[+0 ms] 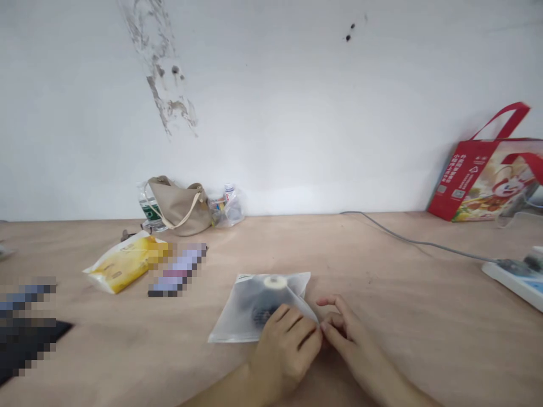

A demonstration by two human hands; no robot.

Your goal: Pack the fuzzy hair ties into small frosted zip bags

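A frosted plastic bag (229,322) lies on the table before me, with a dark round object and a pale ring-shaped piece showing dimly through it. My left hand (286,345) is closed at the bag's near right corner, its fingers curled over the edge. Close beside it on the right, my right hand (350,336) has thumb and curled fingers together at the same corner. Its index finger reaches out above the others. The exact grip at the corner is hidden behind the left hand's knuckles.
Left of the bag are a yellow tissue pack (131,263) and a blurred phone-like object (180,271). A beige handbag (180,206) rests against the wall. At right are a red shopping bag (475,175), a grey cable (407,240) and a white power strip (513,282).
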